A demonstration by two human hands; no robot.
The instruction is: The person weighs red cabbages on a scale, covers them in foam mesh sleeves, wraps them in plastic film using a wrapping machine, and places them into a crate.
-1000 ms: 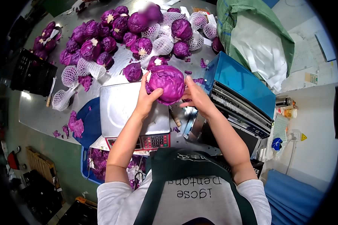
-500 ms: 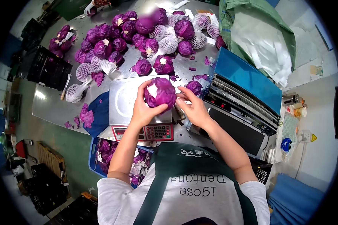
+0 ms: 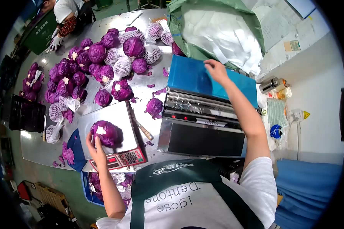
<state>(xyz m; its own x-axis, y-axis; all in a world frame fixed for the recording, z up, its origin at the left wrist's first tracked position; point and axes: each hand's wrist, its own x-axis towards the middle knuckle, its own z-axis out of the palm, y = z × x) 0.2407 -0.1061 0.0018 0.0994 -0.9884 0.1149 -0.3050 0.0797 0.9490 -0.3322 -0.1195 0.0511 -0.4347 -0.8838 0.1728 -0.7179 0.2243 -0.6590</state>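
A red cabbage (image 3: 107,134) with a pale cut stem lies on the metal pan of a scale (image 3: 88,124). My left hand (image 3: 98,155) is curled against its near left side, thumb in front and a finger along the edge. My right hand (image 3: 217,72) is over the blue top (image 3: 189,74) of a wrapping machine, loosely bent, with nothing visible in it. Beyond that hand, a green bag (image 3: 176,19) holds white strips (image 3: 218,30). A wooden-handled knife (image 3: 146,133) lies just right of the scale.
Several red cabbages (image 3: 97,52), some in white foam nets (image 3: 122,68), spread over the metal table (image 3: 149,68). A single cabbage (image 3: 154,107) sits beside the machine. A black crate (image 3: 26,112) stands at left, a blue crate (image 3: 87,191) below the scale. Another person's gloved hand (image 3: 55,42) is at the far left.
The cabbage has gone from my left hand's raised grasp down onto the scale pan. My right hand has left it and moved right and away, over the machine's blue top. The view has turned right.
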